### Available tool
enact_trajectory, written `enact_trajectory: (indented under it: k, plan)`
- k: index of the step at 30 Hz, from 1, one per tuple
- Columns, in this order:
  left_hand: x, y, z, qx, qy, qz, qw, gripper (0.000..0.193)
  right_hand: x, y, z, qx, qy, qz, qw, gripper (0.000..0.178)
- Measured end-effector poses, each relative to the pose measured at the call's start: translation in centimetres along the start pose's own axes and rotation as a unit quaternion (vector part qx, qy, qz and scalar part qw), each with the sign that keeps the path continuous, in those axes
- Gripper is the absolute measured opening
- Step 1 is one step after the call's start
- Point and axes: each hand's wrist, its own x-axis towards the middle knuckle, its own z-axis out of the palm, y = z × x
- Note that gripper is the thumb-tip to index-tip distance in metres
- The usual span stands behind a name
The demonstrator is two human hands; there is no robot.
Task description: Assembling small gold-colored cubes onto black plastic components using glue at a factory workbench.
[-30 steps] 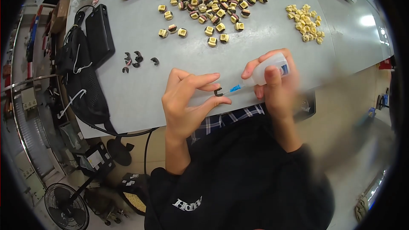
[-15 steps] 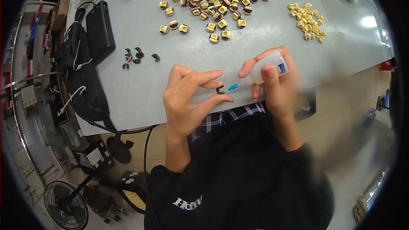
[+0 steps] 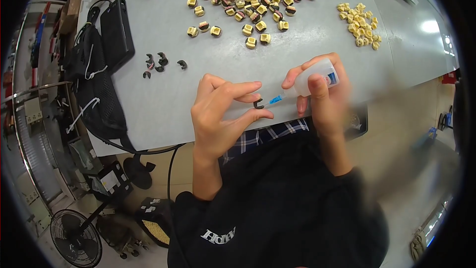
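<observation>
Left hand (image 3: 215, 114) nearly closed at the fingertips, pinching a small black C-shaped piece (image 3: 256, 104) just above the near edge of the desk (image 3: 139, 119). Right hand (image 3: 327, 106) wrapped around a soft white bottle (image 3: 325, 69), its blue needle tip (image 3: 275, 100) angled at the piece's open side; actual contact too fine to tell. Good practice here: steady pinch, fingertips clear of the needle, light even squeeze, small amounts. Compared with half a second ago: both grips unchanged, blue tip drawn back slightly from the piece.
</observation>
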Motion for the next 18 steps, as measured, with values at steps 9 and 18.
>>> enact_trajectory:
  k: [9,18]
  plan:
    - [0.07,-0.05,0.04,0.007,0.000,0.005,1.000,0.053,-0.04,-0.05,0.19,0.005,-0.004,0.009,1.000,0.018]
    - [0.05,-0.02,0.05,0.007,0.000,0.002,1.000,0.053,0.02,-0.04,0.08,0.001,-0.005,0.003,1.000,0.018]
